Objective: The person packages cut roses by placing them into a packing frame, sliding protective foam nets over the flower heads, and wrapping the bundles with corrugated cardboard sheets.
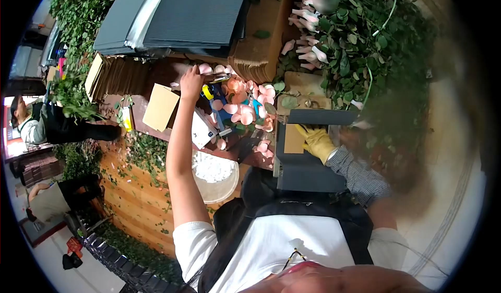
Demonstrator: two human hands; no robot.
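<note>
My left hand [191,81], bare, reaches to the back of the table beside loose pink petals [242,110]. Its fingers are closed; a pale blur lies by the fingertips, and I cannot make out what they hold. My right hand [318,142] wears a yellow glove and a checked sleeve. Its fingers press on a brown cardboard piece [293,140], which lies on a dark grey corrugated sheet [310,177]. The sheet's far edge [321,117] stands folded up. Near my left forearm are a brown card stack [160,107], a white box [202,129] and a yellow tape measure [207,92].
Dark corrugated sheets [195,13] are piled at the back. Wrapped pink roses [310,53] with leafy stems [360,42] lie at the right. A tub [227,188] of small white pieces stands below the table's front edge. Two people [34,128] are at the left.
</note>
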